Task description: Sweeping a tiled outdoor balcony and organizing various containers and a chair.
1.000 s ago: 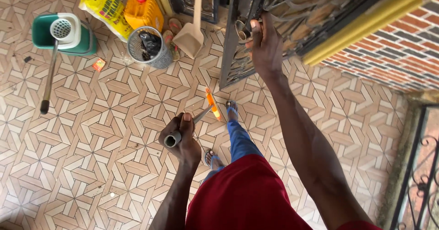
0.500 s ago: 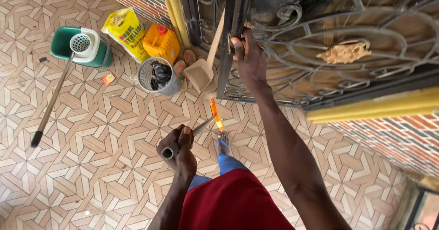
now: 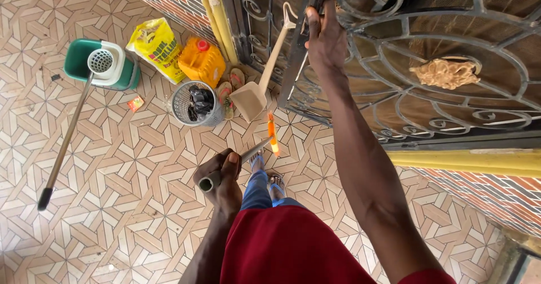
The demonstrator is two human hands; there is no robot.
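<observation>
Your left hand [image 3: 222, 179] grips a metal-handled tool [image 3: 248, 151] low for carrying; your right hand [image 3: 326, 38] clasps the iron door's edge [image 3: 293, 64].

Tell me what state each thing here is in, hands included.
Left hand: closed around the grey metal pole with an orange head.
Right hand: gripping the black wrought-iron gate, which stands ajar.
Green mop bucket: upright, long-handled mop resting in its white wringer.
Wire mesh bin: upright, dark bag inside.
Beige plastic dustpan: leaning against the gate frame.
</observation>
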